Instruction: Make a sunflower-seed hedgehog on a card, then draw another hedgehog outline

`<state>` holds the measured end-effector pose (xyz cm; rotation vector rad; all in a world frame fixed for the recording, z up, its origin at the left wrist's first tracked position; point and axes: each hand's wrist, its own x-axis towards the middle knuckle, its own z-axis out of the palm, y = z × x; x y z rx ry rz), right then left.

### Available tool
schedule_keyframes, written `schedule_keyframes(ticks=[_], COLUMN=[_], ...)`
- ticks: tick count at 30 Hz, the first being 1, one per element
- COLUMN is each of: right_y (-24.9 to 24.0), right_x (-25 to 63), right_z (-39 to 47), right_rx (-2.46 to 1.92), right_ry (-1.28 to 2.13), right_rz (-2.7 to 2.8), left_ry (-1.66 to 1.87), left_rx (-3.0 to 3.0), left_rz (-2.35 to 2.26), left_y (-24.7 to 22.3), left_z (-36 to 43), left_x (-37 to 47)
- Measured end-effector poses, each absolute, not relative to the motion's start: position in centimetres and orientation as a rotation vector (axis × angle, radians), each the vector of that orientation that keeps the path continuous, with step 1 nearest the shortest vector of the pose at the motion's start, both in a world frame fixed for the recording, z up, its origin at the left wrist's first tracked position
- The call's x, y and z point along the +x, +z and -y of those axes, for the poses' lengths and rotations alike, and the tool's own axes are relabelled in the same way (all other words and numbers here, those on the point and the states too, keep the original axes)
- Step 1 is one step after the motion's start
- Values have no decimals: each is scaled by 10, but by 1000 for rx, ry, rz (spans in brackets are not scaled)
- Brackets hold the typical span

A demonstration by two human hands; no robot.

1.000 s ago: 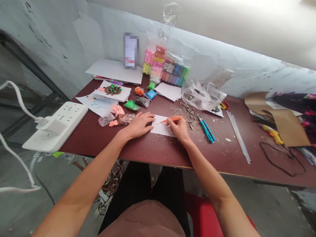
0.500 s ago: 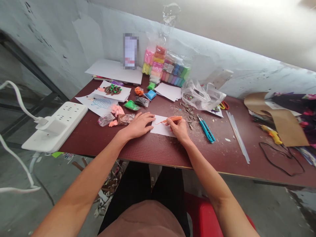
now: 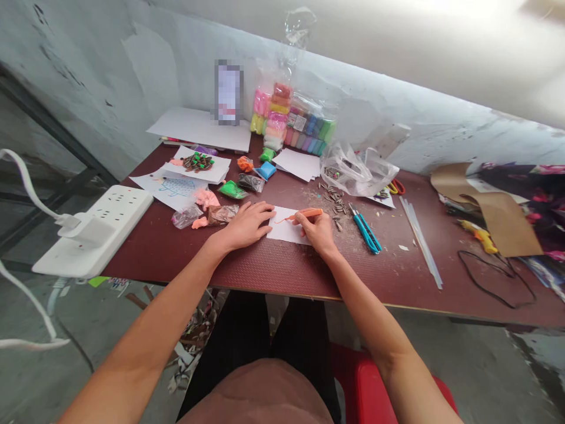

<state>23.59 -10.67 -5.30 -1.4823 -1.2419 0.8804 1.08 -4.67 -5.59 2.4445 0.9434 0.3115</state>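
Observation:
A small white sheet of paper [image 3: 286,231] lies near the table's front edge, with a short orange line on its left part. My left hand [image 3: 248,224] rests flat, fingers spread, its fingertips on the sheet's left side. In my right hand [image 3: 316,228] is an orange pen [image 3: 311,212], pinched between the fingers, its tip pointing left at the paper. Sunflower seeds [image 3: 333,203] are scattered behind and right of that hand. Left of my left hand sit a brown clay packet [image 3: 220,214] and pink clay [image 3: 206,198].
Blue cutters [image 3: 365,231], clear glue sticks [image 3: 421,242] and a yellow glue gun [image 3: 479,235] lie to the right. A white power strip [image 3: 95,232] is at the left edge. Behind stand clay packs [image 3: 304,129] and a blurred phone [image 3: 228,93]. A plastic bag [image 3: 357,171] lies behind the seeds.
The view has shifted slightly, so the table's things appear a little further left. The orange line looks slightly longer at its left end; both hands keep nearly the same pose.

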Motion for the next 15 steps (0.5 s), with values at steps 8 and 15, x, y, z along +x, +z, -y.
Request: schedule_keyframes(ticks=[8, 15], right_y=[-52, -51], right_x=[236, 236], right_z=[107, 107], right_rx=[-1482, -1470], right_ry=[871, 876], right_rz=[1230, 1224], left_ry=[307, 310], left_rx=[2443, 2455], left_rz=[-958, -947], left_y=[-54, -55], left_z=[48, 48], left_x=[12, 11])
